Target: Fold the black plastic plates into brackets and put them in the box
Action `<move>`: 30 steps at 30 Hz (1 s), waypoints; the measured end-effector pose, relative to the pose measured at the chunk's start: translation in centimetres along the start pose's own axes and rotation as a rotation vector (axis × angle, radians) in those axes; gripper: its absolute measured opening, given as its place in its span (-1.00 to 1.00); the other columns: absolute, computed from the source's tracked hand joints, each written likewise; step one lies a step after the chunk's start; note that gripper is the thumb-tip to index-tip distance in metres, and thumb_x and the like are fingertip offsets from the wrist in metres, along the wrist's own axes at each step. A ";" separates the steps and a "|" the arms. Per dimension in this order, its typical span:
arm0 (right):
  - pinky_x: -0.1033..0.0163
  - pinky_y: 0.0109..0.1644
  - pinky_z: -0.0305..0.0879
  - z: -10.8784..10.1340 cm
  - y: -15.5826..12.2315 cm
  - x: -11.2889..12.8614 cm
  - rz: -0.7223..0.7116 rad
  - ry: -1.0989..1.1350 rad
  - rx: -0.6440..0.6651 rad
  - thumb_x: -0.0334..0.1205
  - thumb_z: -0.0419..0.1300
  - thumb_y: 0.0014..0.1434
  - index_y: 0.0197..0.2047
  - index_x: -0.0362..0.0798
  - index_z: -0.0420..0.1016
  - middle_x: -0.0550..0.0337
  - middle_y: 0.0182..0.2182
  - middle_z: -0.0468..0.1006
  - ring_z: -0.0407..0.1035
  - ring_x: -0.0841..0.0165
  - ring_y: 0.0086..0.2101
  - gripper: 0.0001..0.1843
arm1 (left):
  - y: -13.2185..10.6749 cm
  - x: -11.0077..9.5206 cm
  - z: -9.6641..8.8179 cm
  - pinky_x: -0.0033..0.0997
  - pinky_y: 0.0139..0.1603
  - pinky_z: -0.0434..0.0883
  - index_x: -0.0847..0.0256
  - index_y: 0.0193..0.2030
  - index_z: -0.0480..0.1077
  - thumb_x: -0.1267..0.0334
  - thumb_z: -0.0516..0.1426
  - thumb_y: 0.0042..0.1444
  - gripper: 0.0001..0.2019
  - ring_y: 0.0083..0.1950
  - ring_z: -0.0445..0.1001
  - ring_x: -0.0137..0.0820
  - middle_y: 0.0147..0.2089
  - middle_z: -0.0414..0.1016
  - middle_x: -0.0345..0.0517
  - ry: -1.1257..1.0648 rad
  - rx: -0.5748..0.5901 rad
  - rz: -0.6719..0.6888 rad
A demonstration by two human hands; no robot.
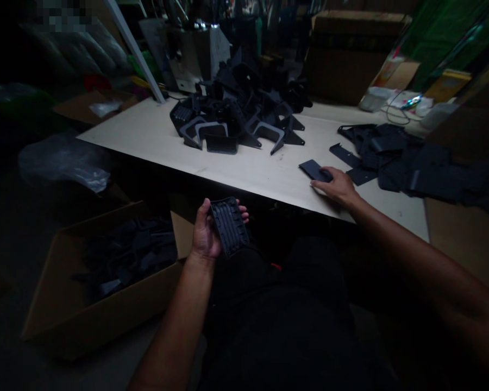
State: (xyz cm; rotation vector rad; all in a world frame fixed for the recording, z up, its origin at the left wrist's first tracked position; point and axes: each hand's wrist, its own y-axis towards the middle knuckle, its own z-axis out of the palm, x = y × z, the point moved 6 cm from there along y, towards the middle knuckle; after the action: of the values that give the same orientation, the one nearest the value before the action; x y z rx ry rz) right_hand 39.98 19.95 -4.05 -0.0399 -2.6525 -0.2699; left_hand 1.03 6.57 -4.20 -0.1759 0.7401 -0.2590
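In my left hand point(206, 233) lies a black ribbed plastic part point(230, 225), its ridged side turned up, held over my lap in front of the table edge. My fingers wrap round it from below, with the thumb at its left side. On the table, my right hand point(336, 184) grips a flat dark plastic plate point(313, 169) by its near right end, thumb and fingers on it. Just right of that hand is a heap of flat dark plates point(391, 152). Farther back rises a pile of black bracket-shaped plastic parts point(244, 108).
An open cardboard box point(106, 320) with black parts inside stands low on the left. At the back of the white table point(269, 184) are a metal machine point(191, 51) and a large cardboard box point(350, 60). A clear plastic bag point(65, 163) hangs at the left.
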 end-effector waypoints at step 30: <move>-0.12 0.21 0.55 1.1 -16.0 17.9 -0.237 0.466 0.286 -0.01 0.29 0.34 0.38 0.23 0.41 0.11 0.24 0.55 0.51 0.09 0.17 -0.43 | 3.7 7.1 4.3 0.01 0.40 0.37 0.36 0.07 0.59 -0.24 0.14 0.31 -0.38 0.30 0.53 0.03 0.16 0.63 0.30 -0.154 -0.032 -0.051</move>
State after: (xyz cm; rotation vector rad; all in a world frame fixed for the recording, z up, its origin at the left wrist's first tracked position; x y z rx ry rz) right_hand 22.33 4.19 0.27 0.3848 -2.2025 0.0278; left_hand 9.65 8.30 -6.54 -0.2431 0.5882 -0.2789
